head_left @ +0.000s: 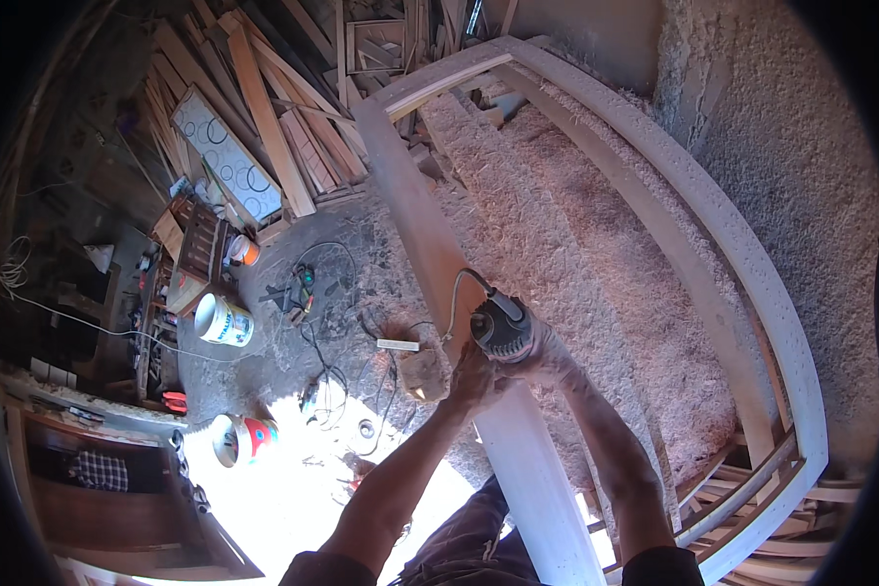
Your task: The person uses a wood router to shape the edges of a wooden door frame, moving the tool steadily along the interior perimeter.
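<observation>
A black corded power tool with a round motor body, which looks like a router (501, 330), stands on a long pale wooden board (415, 210). My left hand (473, 379) wraps round its near left side. My right hand (545, 359) grips it from the right. Its base and bit are hidden under the body and my hands. A cord (462, 283) loops from its top over the board. The board is one long side of a large wooden frame (723, 166), whose other side curves along the right.
Wood shavings (596, 244) lie thick inside the frame. Planks (264, 107) lean at the back left. Buckets (223, 320), a green power tool (305, 276) and tangled cables (332, 386) are on the floor to the left. A rough wall (801, 166) rises at right.
</observation>
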A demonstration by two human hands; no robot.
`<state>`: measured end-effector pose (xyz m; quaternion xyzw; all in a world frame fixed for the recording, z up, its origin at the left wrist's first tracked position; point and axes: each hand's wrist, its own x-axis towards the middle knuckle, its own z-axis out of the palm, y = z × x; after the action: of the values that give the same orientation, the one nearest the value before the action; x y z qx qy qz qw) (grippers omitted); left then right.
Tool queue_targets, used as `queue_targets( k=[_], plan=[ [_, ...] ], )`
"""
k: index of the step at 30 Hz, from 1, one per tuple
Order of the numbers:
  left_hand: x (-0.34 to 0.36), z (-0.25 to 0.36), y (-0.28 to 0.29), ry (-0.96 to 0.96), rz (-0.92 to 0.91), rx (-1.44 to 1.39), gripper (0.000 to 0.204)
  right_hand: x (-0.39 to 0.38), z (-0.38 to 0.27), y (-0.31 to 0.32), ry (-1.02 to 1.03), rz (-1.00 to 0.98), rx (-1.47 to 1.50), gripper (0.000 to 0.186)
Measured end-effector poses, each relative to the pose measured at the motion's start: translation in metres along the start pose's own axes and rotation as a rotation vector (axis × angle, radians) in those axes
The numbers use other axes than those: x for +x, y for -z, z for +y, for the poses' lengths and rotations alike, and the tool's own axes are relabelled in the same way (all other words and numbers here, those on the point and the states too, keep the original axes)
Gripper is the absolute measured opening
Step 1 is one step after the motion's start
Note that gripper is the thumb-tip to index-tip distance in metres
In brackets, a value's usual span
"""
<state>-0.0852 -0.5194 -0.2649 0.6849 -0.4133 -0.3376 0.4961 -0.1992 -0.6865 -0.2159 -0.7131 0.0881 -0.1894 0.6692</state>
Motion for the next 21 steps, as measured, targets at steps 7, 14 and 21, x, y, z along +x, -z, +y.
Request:
queue_targets(
  k=[7,14,21],
  plan=[
    [0.020,0.035,0.016,-0.228,0.036,0.732,0.084,0.022,0.000,0.004,0.021,0.028,0.024,0.109],
    [0.041,0.033,0.035,-0.227,0.058,0.698,0.087,0.052,0.007,0.007,0.002,-0.008,-0.023,0.106],
    [0.079,0.027,0.072,-0.104,-0.085,0.753,0.101,0.103,0.010,0.003,0.045,0.003,-0.075,0.100]
  ],
)
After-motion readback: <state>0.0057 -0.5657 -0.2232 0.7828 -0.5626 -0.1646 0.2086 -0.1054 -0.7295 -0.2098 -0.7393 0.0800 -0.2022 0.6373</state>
